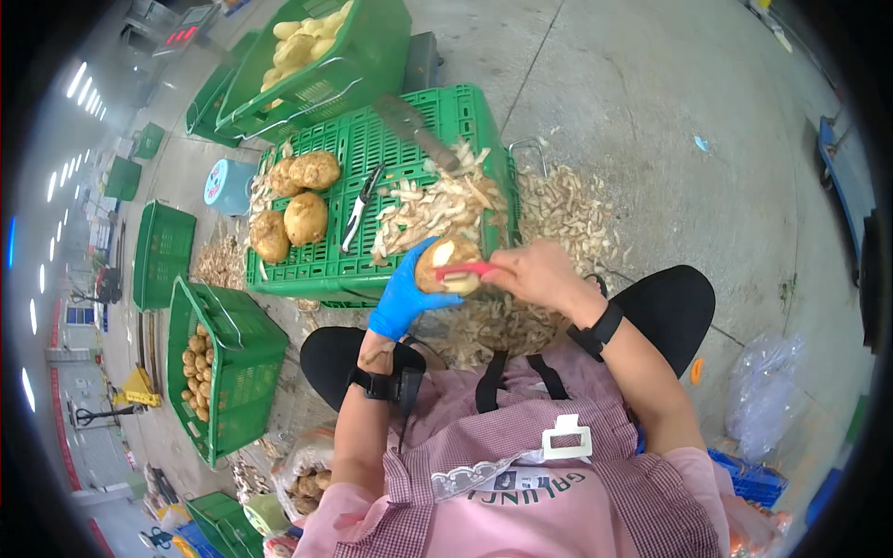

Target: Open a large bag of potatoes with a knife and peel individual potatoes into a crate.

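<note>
A partly peeled potato (435,261) rests in my left hand (401,299), which wears a blue glove and curls round it. My bare right hand (535,275) grips a red peeler (467,271), its head against the potato's skin. Pale flesh shows in patches where the skin is off. Just beyond my hands stands an upturned green crate (349,158), its slatted top heaped with peelings (437,212). On it lie several unpeeled potatoes (306,218), a black-and-white handled tool (363,206) and a cleaver (415,130).
A green crate of peeled potatoes (312,86) stands at the far left. Nearer on the left is a green crate of unpeeled potatoes (233,353). More peelings (569,216) litter the floor right of the upturned crate. A clear plastic bag (765,395) lies at the right.
</note>
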Motion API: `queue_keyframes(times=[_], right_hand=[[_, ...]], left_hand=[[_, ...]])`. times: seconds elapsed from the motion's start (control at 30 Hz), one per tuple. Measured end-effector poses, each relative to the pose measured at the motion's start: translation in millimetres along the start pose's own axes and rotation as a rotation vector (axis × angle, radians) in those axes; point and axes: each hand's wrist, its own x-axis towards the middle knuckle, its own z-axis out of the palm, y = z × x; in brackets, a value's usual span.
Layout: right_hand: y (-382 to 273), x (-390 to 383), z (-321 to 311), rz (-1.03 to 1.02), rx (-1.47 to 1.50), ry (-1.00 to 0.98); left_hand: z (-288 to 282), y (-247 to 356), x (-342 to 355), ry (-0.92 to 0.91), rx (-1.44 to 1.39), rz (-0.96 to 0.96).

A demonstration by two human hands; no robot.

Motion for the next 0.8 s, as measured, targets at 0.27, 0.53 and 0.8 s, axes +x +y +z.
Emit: queue_keyframes(times=[0.27, 0.53, 0.8], right_hand=[[31, 18, 11, 0.249, -0.016, 0.124], [-31, 3, 4, 0.092, -0.083, 0.251], [-41, 1, 24, 0.178, -0.228, 0.274]], left_hand=[[3, -1, 2, 0.032, 0.079, 0.08], [13, 1, -7, 0.309, 0.406, 0.21], [16, -7, -5, 0.385, 0.37, 0.146]])
